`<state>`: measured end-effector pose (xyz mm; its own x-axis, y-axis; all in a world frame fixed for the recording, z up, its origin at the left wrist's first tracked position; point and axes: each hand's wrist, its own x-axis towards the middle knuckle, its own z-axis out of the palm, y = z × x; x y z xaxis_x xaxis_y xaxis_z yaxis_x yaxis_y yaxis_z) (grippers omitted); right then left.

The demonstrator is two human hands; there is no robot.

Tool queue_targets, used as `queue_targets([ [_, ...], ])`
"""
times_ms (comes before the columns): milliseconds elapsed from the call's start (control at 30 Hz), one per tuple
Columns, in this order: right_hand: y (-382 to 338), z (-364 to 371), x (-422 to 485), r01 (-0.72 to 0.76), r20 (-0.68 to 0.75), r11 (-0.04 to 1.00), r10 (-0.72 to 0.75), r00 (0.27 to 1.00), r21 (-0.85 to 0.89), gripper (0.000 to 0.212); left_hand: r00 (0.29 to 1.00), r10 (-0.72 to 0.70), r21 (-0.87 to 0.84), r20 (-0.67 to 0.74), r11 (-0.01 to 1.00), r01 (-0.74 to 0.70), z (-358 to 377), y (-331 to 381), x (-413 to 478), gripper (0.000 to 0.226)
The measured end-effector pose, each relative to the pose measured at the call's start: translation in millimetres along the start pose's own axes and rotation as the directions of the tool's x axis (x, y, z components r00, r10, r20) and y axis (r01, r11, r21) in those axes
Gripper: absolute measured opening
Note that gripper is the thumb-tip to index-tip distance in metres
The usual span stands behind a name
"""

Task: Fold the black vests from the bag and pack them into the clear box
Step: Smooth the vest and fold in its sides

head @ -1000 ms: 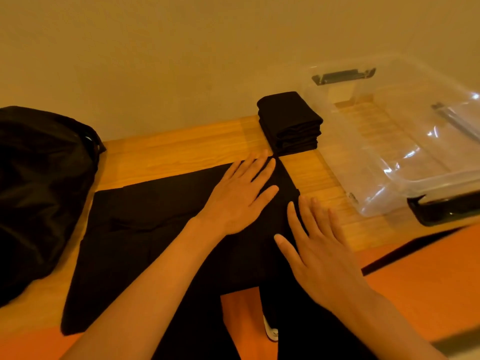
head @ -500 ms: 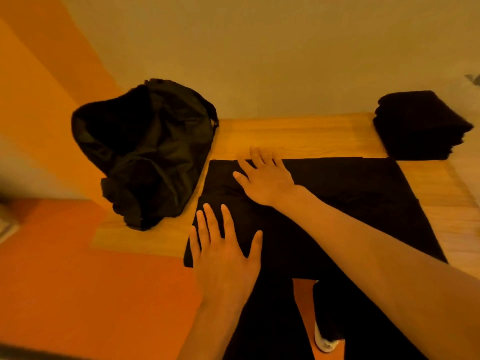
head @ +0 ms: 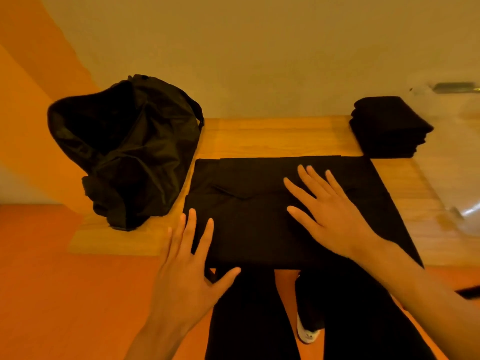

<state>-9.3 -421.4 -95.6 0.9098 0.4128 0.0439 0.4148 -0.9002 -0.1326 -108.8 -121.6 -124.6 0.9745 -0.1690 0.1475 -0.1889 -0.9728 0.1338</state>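
- The black vest [head: 259, 224] lies flat on the wooden table [head: 272, 136], folded to a broad rectangle, with its near edge along the table's near edge.
- A small folded flap shows on the vest's left half.
- The right hand [head: 335, 216] rests flat on the vest, right of its middle. The fingers are straight and spread, pointing away and to the left, and grip nothing.
- The left hand [head: 187, 271] is at the vest's near left corner, fingers straight and fanned. Its fingertips lie over the vest's left edge and the thumb reaches toward the near edge. It holds nothing, and it is unclear whether it presses down.
- The black bag [head: 124, 152] slumps on the left end of the table, just beside the vest, with its mouth gaping toward the left.
- A stack of folded vests [head: 387, 126] stands at the back right against the wall, just beyond the spread vest's far right corner.
- The clear box [head: 465, 162] sits at the right edge of the view, beside that stack and blurred. A dark handle [head: 454, 87] shows on its far rim, and what is inside cannot be made out.
- Below the table edge are the person's black trousers [head: 246, 320] and a white shoe [head: 307, 335] on the orange floor [head: 65, 294].
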Motion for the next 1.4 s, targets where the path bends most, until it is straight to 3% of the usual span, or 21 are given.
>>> queue_targets([
  [100,37,3,-81,-0.062,-0.031,0.998,0.061,0.998,-0.009,0.076,0.995,0.096,0.078,0.011,0.992,-0.096,10,-20,-11,0.081],
  [200,57,12,-136,-0.099,-0.165,0.995,0.099,0.981,0.011,0.079,0.979,0.172,0.098,-0.106,0.982,-0.162,13,-29,-16,0.061],
  [367,85,31,-175,0.029,-0.417,0.995,0.012,0.909,0.092,0.046,0.899,0.385,0.176,-0.209,0.919,-0.353,10,-55,-17,0.043],
  [600,101,42,-181,0.127,-0.539,0.992,-0.094,0.837,0.024,0.036,0.872,0.406,0.162,-0.275,0.913,-0.374,23,-66,-23,0.047],
  [867,105,50,-185,0.114,-0.558,0.994,-0.092,0.825,0.005,0.034,0.823,0.459,0.235,-0.334,0.886,-0.399,26,-71,-25,0.038],
  [1033,99,47,-182,0.090,-0.555,0.993,-0.037,0.831,0.070,0.032,0.828,0.431,0.224,-0.359,0.901,-0.372,31,-74,-22,0.057],
  [1267,96,41,-183,0.052,-0.531,0.992,0.020,0.847,0.119,0.035,0.785,0.445,0.223,-0.430,0.895,-0.385,25,-66,-24,0.037],
  [1400,96,38,-183,0.039,-0.516,0.996,0.008,0.857,0.080,0.034,0.744,0.496,0.290,-0.448,0.868,-0.404,26,-64,-32,0.046],
])
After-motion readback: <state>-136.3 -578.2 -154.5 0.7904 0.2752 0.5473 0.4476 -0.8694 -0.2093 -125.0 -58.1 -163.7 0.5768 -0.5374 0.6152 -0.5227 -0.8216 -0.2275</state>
